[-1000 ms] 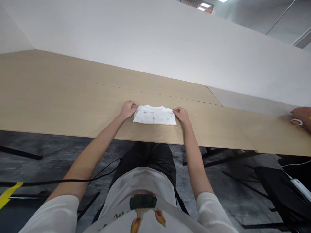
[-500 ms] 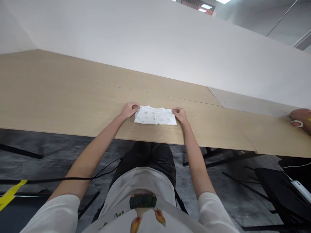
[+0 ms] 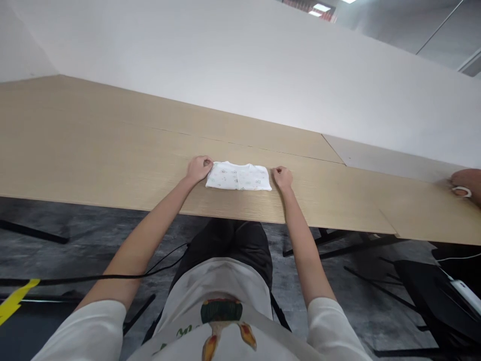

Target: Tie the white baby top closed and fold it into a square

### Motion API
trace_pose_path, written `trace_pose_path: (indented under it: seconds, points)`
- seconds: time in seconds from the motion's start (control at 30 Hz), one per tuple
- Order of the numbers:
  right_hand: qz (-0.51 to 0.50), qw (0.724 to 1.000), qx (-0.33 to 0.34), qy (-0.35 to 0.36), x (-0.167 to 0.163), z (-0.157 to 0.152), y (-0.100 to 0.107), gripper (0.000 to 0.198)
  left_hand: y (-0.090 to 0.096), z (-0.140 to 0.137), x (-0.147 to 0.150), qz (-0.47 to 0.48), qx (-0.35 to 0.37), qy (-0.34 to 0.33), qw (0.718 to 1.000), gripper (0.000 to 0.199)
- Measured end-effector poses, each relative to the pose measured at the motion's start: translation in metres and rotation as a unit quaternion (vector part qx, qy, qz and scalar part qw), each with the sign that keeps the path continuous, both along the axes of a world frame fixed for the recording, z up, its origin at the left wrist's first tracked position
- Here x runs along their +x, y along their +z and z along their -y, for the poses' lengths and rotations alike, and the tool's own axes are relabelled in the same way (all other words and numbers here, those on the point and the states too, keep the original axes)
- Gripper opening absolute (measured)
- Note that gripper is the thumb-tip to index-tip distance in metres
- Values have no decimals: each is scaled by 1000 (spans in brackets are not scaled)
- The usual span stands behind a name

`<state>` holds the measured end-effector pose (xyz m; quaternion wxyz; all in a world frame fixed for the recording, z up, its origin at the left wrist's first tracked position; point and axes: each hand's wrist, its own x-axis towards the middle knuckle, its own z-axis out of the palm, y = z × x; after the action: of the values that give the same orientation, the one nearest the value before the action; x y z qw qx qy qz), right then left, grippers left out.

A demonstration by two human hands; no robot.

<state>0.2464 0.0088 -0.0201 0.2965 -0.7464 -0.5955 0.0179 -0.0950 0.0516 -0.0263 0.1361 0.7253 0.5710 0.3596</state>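
Note:
A small white baby shirt [image 3: 240, 178] with a scattered print lies folded into a flat strip on the wooden table. Its neckline faces away from me. The fingers of my left hand [image 3: 200, 169] are pinched at the shirt's upper left corner. Just off the right end, my right hand [image 3: 282, 177] rests on the tabletop with its fingers curled together, and a narrow gap parts it from the cloth. Nothing shows between those fingers.
The light wooden table [image 3: 112, 140] runs across, with a white partition [image 3: 225, 60] behind it. Another person's hand [image 3: 466, 183] with a white ring-shaped item is at the far right. A black chair [image 3: 424, 291] stands at lower right; a black cable [image 3: 75, 279] crosses lower left.
My right hand has let go of the shirt's right corner and moved slightly right. My left hand stays at the left corner. The shirt keeps its folded shape.

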Motion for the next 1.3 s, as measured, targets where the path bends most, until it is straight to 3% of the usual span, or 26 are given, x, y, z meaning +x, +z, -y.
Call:
trace_pose_path:
  seconds: [0.23,0.47,0.57,0.93,1.07,1.3]
  points:
    - [14,999,11,-35,4,-3,-7,33,-8,-9,-3,132,0,28,991,25]
    - [-72,994,74,-45,5,-3,-2,43,-8,-8,-4,118,-30,29,992,26]
    - [-110,988,105,-27,5,-2,0,46,-6,-6,-5,110,-43,23,993,26]
    - [-210,970,116,44,6,-8,-5,53,-6,-5,-6,80,-49,18,995,26]
    - [-199,969,137,58,7,-8,-5,63,-5,-3,-5,77,-44,20,996,27]
    - [-120,978,55,163,-7,-7,-9,42,-2,1,-2,44,-31,-51,997,36]
